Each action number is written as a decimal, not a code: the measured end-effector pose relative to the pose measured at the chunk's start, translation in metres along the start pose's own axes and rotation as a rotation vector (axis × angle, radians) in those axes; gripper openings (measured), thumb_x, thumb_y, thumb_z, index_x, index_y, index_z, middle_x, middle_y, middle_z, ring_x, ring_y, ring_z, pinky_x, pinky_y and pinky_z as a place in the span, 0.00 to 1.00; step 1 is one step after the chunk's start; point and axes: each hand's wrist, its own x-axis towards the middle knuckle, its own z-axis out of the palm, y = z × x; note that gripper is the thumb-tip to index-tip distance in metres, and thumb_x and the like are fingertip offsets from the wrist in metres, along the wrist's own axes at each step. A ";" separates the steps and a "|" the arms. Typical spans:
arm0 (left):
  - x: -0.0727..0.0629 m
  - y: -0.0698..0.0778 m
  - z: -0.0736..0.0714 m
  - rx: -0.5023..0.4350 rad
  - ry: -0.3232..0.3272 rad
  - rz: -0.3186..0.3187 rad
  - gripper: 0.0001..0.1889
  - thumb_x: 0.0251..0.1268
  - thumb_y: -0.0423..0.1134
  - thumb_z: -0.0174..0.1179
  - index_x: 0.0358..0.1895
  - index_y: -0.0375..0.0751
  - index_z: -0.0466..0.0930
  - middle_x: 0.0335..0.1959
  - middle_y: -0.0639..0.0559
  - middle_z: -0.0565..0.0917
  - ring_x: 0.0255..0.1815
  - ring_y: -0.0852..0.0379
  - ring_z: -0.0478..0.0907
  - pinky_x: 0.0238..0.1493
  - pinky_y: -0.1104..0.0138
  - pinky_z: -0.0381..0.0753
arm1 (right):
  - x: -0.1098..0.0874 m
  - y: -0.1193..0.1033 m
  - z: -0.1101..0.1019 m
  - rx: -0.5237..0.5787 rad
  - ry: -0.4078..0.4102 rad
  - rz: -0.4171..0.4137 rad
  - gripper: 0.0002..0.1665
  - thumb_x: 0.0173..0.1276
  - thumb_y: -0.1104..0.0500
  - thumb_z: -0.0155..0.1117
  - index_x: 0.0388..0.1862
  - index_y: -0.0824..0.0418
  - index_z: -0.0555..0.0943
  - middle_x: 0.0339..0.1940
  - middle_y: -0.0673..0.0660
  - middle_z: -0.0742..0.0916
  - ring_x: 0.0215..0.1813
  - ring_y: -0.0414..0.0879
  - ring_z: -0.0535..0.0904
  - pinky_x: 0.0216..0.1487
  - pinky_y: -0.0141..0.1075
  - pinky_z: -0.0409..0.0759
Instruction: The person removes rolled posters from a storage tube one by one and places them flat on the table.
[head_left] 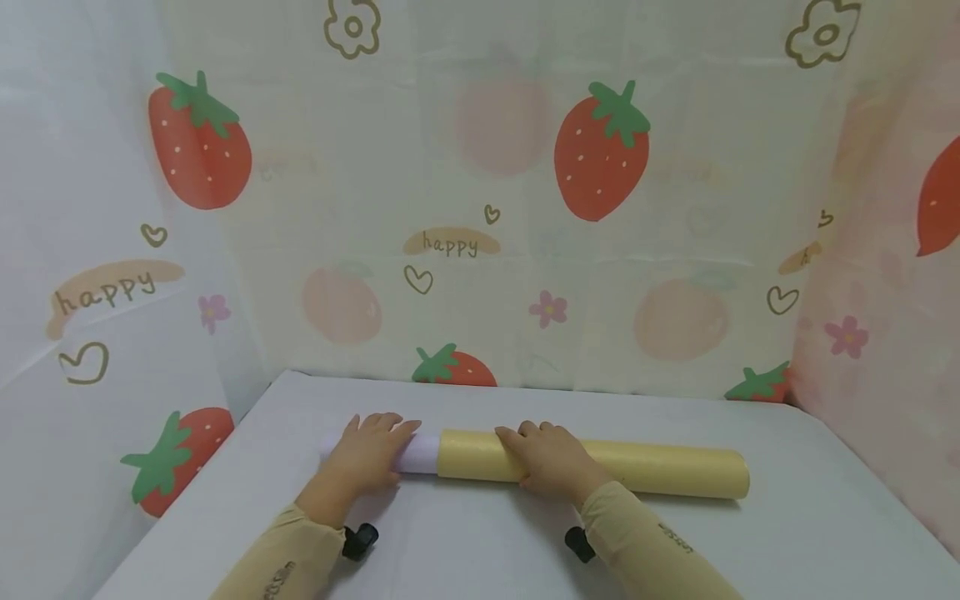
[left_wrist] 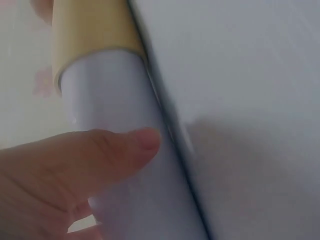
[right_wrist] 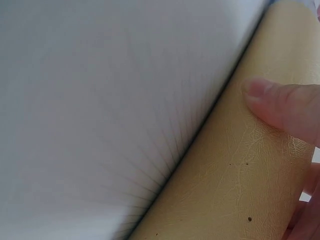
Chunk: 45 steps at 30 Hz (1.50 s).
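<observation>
A long yellow cardboard tube lies crosswise on the table, with small dark specks and fine creases on its surface. From its left end a slimmer pale lilac roll sticks out, its other part hidden inside the tube. My left hand grips the lilac roll near its left end, thumb on the near side and fingers over the far side. Left of the tube's middle, my right hand holds the tube from above, its thumb pressed along the near side.
The white-covered table runs back to a hanging cloth printed with strawberries, which also encloses both sides. Black wrist-camera mounts show under both sleeved wrists.
</observation>
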 end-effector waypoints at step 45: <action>-0.001 -0.009 -0.001 0.051 -0.030 0.005 0.26 0.43 0.43 0.70 0.50 0.49 0.72 0.38 0.52 0.77 0.39 0.48 0.75 0.35 0.53 0.74 | 0.000 0.000 0.003 -0.010 0.010 0.007 0.45 0.48 0.52 0.74 0.65 0.49 0.65 0.45 0.54 0.78 0.44 0.50 0.74 0.48 0.43 0.73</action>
